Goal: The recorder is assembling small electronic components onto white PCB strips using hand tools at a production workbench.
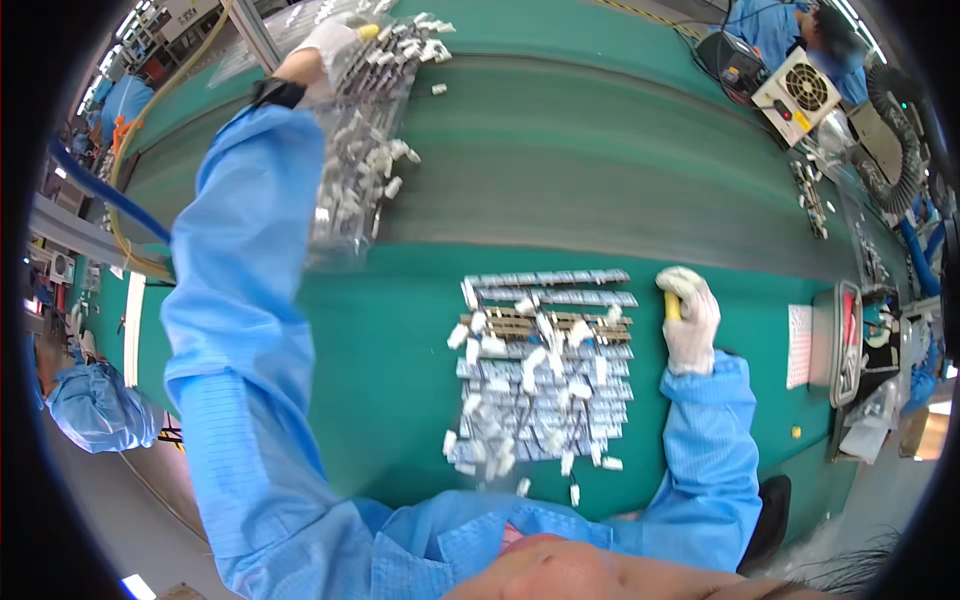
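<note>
My left hand (332, 48), white-gloved with a yellow fingertip, reaches to the far left and closes at the edge of a bunch of narrow circuit board strips (385, 62) with white connectors. Its gripping fingers are partly hidden. On the green mat (380, 400) in front of me, several pale circuit board strips (545, 380) lie in rows, with white connectors and short wires strewn over them. To the right of these rows rests my right hand (690, 320), also gloved with a yellow fingertip. Its fingers are curled, with nothing visible in them.
Clear plastic packaging (350, 190) with more connectors lies under my left forearm. A dark green belt (600, 150) crosses beyond the mat. At right are a plastic bin (845, 340) and a fan-fronted white box (800, 95). A person in blue (770, 25) sits at the far right.
</note>
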Demonstrator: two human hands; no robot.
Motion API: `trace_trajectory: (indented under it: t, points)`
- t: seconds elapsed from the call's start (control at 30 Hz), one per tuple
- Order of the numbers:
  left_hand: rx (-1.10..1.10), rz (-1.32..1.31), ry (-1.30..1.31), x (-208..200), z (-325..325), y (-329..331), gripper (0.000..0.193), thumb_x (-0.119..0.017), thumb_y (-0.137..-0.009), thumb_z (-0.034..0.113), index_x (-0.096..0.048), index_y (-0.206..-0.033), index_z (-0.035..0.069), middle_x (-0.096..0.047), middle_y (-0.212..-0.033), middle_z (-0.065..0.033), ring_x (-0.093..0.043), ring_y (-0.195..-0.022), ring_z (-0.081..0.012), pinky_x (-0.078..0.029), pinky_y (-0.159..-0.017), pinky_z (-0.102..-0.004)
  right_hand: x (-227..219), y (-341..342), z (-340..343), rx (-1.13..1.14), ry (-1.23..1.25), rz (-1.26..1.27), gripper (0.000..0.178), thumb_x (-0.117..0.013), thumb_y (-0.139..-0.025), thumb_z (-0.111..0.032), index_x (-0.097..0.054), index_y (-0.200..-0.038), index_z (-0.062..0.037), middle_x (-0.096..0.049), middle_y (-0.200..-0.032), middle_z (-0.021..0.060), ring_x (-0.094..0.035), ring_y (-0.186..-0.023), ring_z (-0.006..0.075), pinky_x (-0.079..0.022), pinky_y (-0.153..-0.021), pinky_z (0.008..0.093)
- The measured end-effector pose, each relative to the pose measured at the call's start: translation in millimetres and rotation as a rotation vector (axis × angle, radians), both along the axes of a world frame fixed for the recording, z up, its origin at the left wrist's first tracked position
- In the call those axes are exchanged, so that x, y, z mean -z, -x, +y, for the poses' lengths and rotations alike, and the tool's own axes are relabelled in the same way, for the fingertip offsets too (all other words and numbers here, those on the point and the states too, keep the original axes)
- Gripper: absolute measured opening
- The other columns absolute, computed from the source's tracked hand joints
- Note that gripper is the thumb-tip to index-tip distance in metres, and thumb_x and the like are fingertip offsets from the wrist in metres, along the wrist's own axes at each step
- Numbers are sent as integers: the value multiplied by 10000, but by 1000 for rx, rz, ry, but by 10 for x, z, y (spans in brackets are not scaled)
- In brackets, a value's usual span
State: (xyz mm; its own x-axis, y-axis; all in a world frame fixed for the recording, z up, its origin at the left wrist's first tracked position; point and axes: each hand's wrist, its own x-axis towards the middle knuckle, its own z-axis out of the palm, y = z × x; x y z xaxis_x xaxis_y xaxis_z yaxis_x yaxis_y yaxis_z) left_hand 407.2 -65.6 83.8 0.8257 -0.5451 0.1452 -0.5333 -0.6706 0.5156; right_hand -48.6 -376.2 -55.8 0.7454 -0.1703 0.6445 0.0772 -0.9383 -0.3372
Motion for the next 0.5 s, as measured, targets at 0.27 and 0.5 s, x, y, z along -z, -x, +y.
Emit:
trace_trajectory:
  t: [0.27, 0.5]
  points:
    - [522, 149, 321, 476, 327, 3246, 528, -377, -970, 408, -474, -1300, 8, -468, -1340, -176, -395, -1292, -284, -273, -1092, -388, -249, -295, 131, -276, -428, 91, 299, -552, -860, 29, -583, -1154, -21, -603, -1180, 113, -568, -1108, 183, -433, -962, 301]
    - [734, -155, 113, 906, 212, 4094, 584, -590, -826, 413, -462, -1330, 147, -485, -1321, -104, -412, -1254, -345, -133, -1097, -607, -136, -458, 458, -176, 19, 380, 200, -628, -834, -169, -668, -1030, -158, -607, -1050, 84, -557, -998, 301, -472, -848, 381]
